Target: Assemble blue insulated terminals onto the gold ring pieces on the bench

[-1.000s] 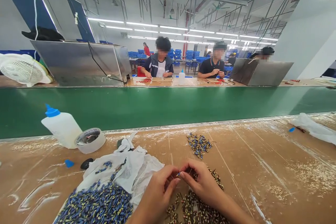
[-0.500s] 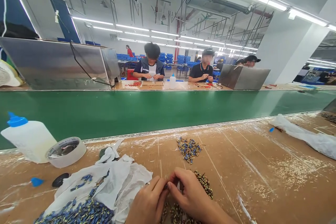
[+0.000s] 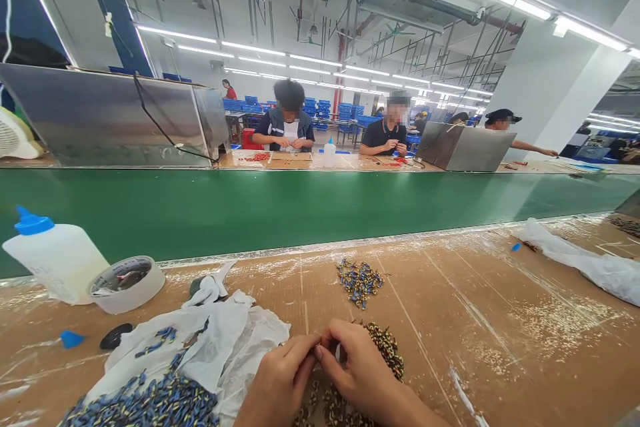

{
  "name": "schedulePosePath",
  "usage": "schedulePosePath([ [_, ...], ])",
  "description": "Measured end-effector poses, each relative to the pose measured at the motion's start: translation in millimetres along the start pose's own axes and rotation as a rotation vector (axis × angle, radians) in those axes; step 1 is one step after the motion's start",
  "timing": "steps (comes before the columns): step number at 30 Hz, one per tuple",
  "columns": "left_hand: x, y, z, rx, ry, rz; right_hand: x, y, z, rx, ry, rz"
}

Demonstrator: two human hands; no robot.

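Observation:
My left hand [image 3: 281,373] and my right hand [image 3: 356,361] meet at the fingertips above the cardboard-covered bench. Both are closed in a pinch, and whatever sits between the fingertips is too small and covered to make out. Beneath and behind the right hand lies a pile of small dark and yellow pieces [image 3: 389,349]. Farther out is a smaller heap of blue and yellow pieces [image 3: 359,282]. To the left, many blue, dark and yellow pieces [image 3: 150,403] lie on a crumpled white plastic sheet [image 3: 220,340].
At the left stand a white squeeze bottle [image 3: 55,263] with a blue cap and a tape roll [image 3: 127,285] holding scraps. A green conveyor belt [image 3: 310,207] runs behind the bench. Across it, co-workers sit between metal boxes [image 3: 125,120]. A white plastic bag [image 3: 585,263] lies right.
My hands stay together, with the left fingers straightened slightly at the pinch. Across the belt, the co-worker at right has stretched an arm out to the right.

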State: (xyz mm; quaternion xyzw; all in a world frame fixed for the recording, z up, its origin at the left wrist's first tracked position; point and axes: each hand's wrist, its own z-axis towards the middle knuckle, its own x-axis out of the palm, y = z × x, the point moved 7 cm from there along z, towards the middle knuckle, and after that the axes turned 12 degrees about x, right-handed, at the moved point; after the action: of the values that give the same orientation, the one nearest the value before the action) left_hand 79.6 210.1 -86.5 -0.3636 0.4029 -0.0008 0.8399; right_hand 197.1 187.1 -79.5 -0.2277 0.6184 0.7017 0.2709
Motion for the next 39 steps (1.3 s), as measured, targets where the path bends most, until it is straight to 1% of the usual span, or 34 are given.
schedulePosePath([
  [3,0.1,1,1,-0.024,0.020,-0.025,0,-1,0,0.001,0.001,0.007],
  [7,-4.5,4,3,-0.118,0.029,-0.014,-5,0,-1,0.017,0.006,0.043],
  [12,-11.6,11,4,-0.221,-0.001,-0.097,-10,8,-5,0.031,0.057,0.124],
  [15,-13.1,17,2,-0.252,-0.042,-0.161,-4,16,-12,-0.012,0.133,0.160],
  [18,-12.4,22,0,-0.282,-0.079,-0.216,8,22,-19,-0.053,0.258,0.182],
  [22,-11.1,25,-1,-0.311,-0.101,-0.262,24,23,-26,-0.072,0.440,0.217],
  [25,-10.4,26,-1,-0.330,-0.107,-0.289,31,22,-28,-0.069,0.511,0.232],
  [29,-10.0,24,0,-0.332,-0.126,-0.357,32,22,-28,-0.095,0.501,0.232],
  [33,-11.5,22,2,-0.327,-0.133,-0.374,33,22,-29,-0.136,0.485,0.217],
  [36,-12.7,22,2,-0.319,-0.129,-0.356,31,24,-29,-0.134,0.468,0.186],
  [39,-12.3,22,0,-0.318,-0.138,-0.350,24,28,-32,-0.108,0.459,0.161],
])
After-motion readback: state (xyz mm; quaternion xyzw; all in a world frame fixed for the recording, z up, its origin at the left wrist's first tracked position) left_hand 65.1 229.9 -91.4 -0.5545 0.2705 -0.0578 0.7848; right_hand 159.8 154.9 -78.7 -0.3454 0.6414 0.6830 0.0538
